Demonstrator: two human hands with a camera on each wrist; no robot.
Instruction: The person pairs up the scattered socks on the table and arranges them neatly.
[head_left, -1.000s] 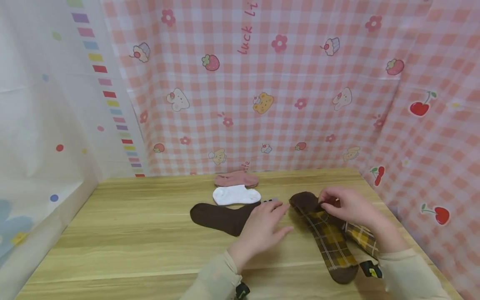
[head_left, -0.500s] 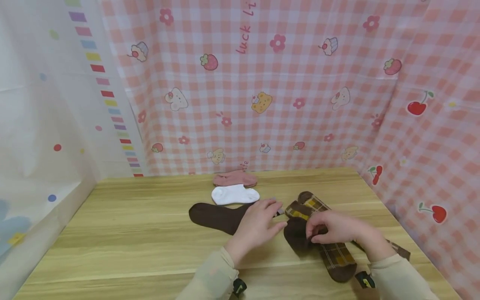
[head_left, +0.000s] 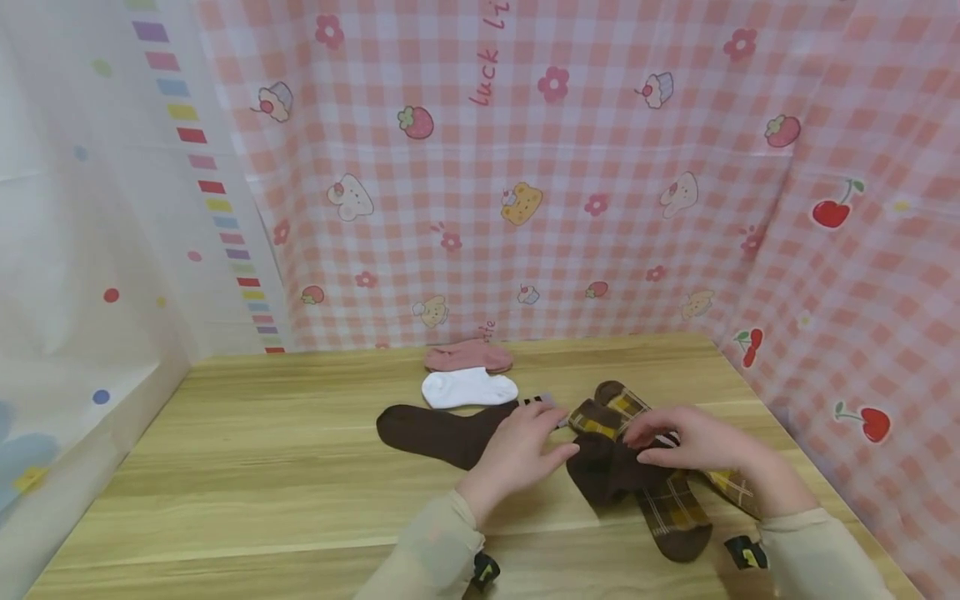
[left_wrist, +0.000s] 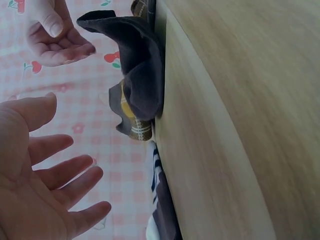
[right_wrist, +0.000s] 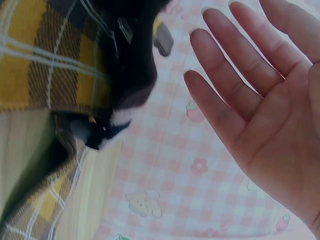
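My right hand (head_left: 697, 437), fingers loosely extended, hovers just above a pile of socks at the right and holds nothing. A dark brown sock (head_left: 596, 477) lies bunched on top of brown-and-yellow plaid socks (head_left: 678, 518); in the left wrist view the dark sock (left_wrist: 142, 75) stands partly up, apart from that hand. My left hand (head_left: 517, 450) is open, with thumb and fingers spread, over the leg end of another dark brown sock (head_left: 423, 433). The left wrist view shows nothing in the left palm (left_wrist: 35, 180).
Behind the dark brown sock lie a white ankle sock (head_left: 468, 389) and a pink sock (head_left: 468, 357). A grey-and-black striped piece (head_left: 538, 402) shows beyond the left fingers. Pink checked cloth (head_left: 480, 208) hangs behind the wooden table (head_left: 247, 500).
My right hand brings the dark sock toward the front left over the plaid ones, lets go and moves back to the right. The left hand stays almost still.
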